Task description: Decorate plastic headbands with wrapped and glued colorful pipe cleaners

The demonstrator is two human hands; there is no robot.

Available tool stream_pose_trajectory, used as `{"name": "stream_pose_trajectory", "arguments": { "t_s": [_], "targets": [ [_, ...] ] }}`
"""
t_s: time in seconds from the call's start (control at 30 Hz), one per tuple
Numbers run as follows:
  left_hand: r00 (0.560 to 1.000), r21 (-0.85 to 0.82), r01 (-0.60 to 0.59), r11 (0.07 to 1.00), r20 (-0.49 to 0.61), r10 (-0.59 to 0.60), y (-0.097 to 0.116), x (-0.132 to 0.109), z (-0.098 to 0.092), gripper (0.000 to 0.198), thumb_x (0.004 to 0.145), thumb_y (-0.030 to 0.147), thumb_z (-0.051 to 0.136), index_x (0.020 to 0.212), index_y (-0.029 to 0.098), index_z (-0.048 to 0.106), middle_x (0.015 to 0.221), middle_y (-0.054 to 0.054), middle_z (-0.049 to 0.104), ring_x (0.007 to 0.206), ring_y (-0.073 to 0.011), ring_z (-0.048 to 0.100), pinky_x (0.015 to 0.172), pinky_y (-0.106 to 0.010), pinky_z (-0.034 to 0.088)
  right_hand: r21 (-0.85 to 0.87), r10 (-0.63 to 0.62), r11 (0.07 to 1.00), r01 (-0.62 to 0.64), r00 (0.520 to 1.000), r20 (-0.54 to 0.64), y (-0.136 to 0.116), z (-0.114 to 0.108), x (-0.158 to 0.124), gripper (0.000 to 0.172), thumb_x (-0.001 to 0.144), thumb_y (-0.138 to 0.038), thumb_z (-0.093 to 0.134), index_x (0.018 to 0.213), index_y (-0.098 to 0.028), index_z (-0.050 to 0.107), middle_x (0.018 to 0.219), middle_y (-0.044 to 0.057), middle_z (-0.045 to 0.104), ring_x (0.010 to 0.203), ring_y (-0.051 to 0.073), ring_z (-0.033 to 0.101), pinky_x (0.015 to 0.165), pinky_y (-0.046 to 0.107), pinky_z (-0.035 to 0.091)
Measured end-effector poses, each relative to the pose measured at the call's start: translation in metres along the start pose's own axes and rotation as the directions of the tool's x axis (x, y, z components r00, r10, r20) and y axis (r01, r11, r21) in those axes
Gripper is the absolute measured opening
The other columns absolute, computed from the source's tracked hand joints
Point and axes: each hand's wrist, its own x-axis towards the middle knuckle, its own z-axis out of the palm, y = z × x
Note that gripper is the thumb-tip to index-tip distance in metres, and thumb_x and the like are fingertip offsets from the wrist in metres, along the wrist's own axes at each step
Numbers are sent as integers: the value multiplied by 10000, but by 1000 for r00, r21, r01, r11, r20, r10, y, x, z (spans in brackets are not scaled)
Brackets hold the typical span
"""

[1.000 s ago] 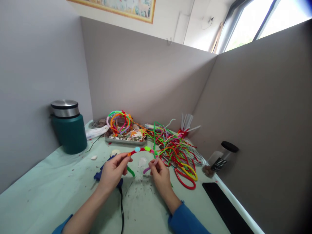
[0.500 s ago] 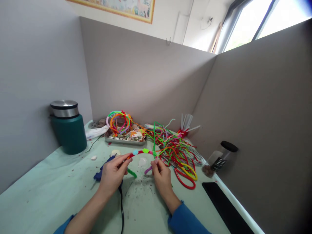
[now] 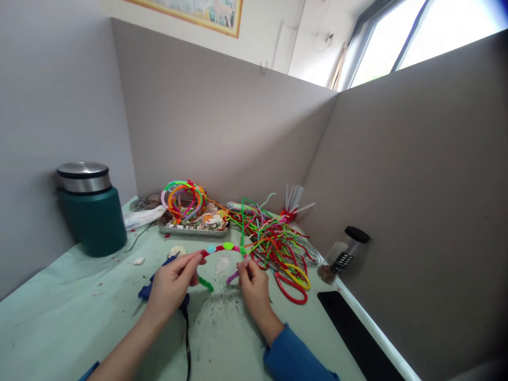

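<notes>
Between my hands arches a multicoloured pipe-cleaner band [image 3: 218,248], with pale blue and lime-green round spots along its top. My left hand [image 3: 171,283] is closed in a pinch on the band's left side, and a green end pokes out below the fingers. On the right side, the fingertips of my right hand [image 3: 254,288] pinch the band, its purple end showing beneath them. A thin green pipe cleaner [image 3: 243,225] rises straight up from the band near my right fingertips. Beneath my left hand lies a blue glue gun [image 3: 146,291], partly hidden, with a black cord.
A metal tray [image 3: 194,232] of small pieces holds finished-looking pipe-cleaner rings [image 3: 183,201]. Right of it lie a pile of pipe cleaners [image 3: 270,227] and red-and-yellow-handled scissors [image 3: 293,296]. A green flask [image 3: 93,219] stands left; a clear jar [image 3: 341,256] and black strip [image 3: 353,328] lie right.
The view has turned slightly right, so everything sits farther left in the picture. Both hands keep their pinch on the pipe-cleaner band, with little other change.
</notes>
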Motion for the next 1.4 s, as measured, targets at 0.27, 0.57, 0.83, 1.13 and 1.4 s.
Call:
{"name": "stream_pose_trajectory", "arguments": {
  "t_s": [0.27, 0.57, 0.83, 1.13, 1.4],
  "targets": [
    [1000, -81, 20, 997, -4, -20, -4, 3, 1, 367, 743, 492, 555, 875, 186, 707, 697, -9, 659, 488, -110, 509, 497, -225, 435, 2, 13, 1000, -13, 1000, 6, -2, 0, -1, 300, 880, -379, 437, 646, -192, 450, 542, -47, 446, 499, 100, 372, 485, 222, 256],
    [992, -190, 108, 976, 86, -93, -6, 4, 5, 562, 741, 506, 563, 1195, 177, 524, 918, -48, 678, 466, -85, 488, 486, -225, 421, 160, 95, 982, -96, 995, 14, -1, 0, 2, 318, 854, -408, 477, 626, -190, 436, 508, -59, 433, 475, 92, 382, 475, 207, 294],
    [957, 25, 185, 982, 221, -186, -21, 7, 11, 506, 727, 536, 546, 1035, 140, 610, 414, 40, 559, 406, -146, 526, 456, -224, 382, 435, 290, 846, -309, 950, 112, -2, 1, 8, 348, 793, -509, 519, 674, -185, 471, 432, -84, 398, 357, 71, 295, 354, 199, 226],
    [946, -148, 269, 952, 227, -232, -25, 9, 12, 388, 717, 523, 545, 769, 148, 630, 568, -33, 665, 486, -158, 607, 504, -250, 473, 403, 141, 880, -251, 949, 283, -10, 3, 0, 286, 815, -444, 528, 884, -167, 534, 524, -61, 490, 377, 73, 369, 365, 189, 276],
    [942, -258, 303, 917, 228, -248, -26, 10, 14, 418, 688, 510, 585, 871, 135, 610, 679, -50, 693, 519, -160, 629, 510, -265, 509, 318, 103, 930, -187, 959, 263, -6, 6, -4, 272, 848, -418, 485, 765, -167, 548, 579, -23, 549, 405, 86, 423, 397, 199, 322]
  ]
}}
